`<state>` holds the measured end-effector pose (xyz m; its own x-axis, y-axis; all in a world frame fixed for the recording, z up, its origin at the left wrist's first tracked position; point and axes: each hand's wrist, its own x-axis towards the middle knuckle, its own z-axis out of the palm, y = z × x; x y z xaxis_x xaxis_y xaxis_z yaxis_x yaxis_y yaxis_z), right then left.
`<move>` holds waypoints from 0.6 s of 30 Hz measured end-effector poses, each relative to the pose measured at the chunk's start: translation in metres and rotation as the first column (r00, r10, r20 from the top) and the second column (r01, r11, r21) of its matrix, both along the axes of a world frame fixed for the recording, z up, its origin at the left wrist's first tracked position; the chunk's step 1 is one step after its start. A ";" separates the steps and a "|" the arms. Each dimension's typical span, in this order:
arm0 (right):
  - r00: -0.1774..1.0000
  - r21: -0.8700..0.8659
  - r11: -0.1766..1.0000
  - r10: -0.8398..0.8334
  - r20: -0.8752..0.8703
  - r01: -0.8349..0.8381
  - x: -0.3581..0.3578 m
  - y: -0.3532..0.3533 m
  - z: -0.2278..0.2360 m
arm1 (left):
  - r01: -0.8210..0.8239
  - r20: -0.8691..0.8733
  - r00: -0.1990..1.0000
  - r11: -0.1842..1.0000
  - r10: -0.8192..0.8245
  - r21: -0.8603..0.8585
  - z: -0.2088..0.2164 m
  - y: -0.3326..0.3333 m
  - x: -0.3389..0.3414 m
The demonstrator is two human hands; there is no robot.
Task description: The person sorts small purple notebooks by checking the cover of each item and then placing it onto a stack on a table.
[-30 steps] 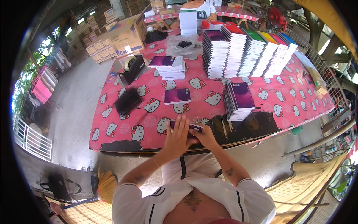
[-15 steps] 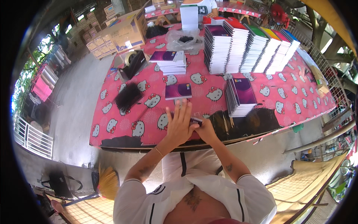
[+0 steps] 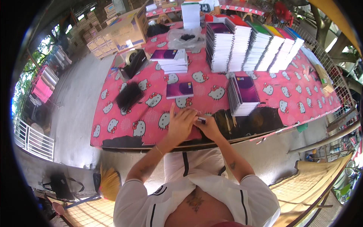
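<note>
My right hand (image 3: 208, 128) is closed round a small purple-covered notebook (image 3: 201, 120), seen nearly edge-on and mostly hidden by my fingers. Over its top bends my left hand (image 3: 181, 123), fingers curled toward the right hand and the little finger sticking up. Just beyond lies a low purple notebook pile (image 3: 180, 90). To the left is a heap of thin black binding coils (image 3: 129, 96). A stack of coil-bound purple notebooks (image 3: 245, 94) stands to the right of my hands.
Tall notebook stacks (image 3: 219, 49) line the back right. Another purple-topped stack (image 3: 174, 62) stands near a black tape dispenser (image 3: 133, 64). A clear plastic bag (image 3: 185, 39) and a cardboard box (image 3: 128, 32) are farther back. A person (image 3: 208, 6) is at the far side.
My left hand's fingers, stretched out flat before, are now bent to the right over the notebook. My right hand keeps its grip on the notebook.
</note>
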<state>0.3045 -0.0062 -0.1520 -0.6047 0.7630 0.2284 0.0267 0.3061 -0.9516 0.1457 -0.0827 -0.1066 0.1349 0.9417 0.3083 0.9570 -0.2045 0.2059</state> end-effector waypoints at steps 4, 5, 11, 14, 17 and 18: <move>0.997 0.066 0.997 0.048 -0.068 -0.043 -0.001 0.005 -0.011 | 0.061 -0.095 0.993 0.998 -0.063 -0.027 0.013 0.003 -0.007; 0.999 0.010 0.999 0.033 -0.042 -0.033 -0.004 0.002 -0.010 | 0.077 -0.168 0.985 0.984 -0.050 0.161 0.004 -0.002 -0.002; 0.999 -0.016 1.000 0.012 -0.049 -0.013 -0.002 0.000 -0.011 | 0.043 -0.039 0.998 0.992 -0.039 0.115 -0.019 -0.029 0.021; 0.998 -0.036 0.997 0.068 0.001 -0.068 -0.001 0.002 -0.010 | 0.044 -0.048 0.998 0.993 -0.039 0.113 -0.009 -0.024 0.022; 0.998 -0.044 0.998 0.035 -0.049 -0.037 -0.003 0.002 -0.006 | 0.064 -0.086 0.995 0.985 -0.050 0.163 -0.028 -0.040 0.021; 0.997 -0.029 0.999 0.030 -0.067 -0.032 -0.005 0.000 -0.007 | 0.067 -0.097 0.994 0.978 -0.049 0.196 -0.038 -0.043 0.019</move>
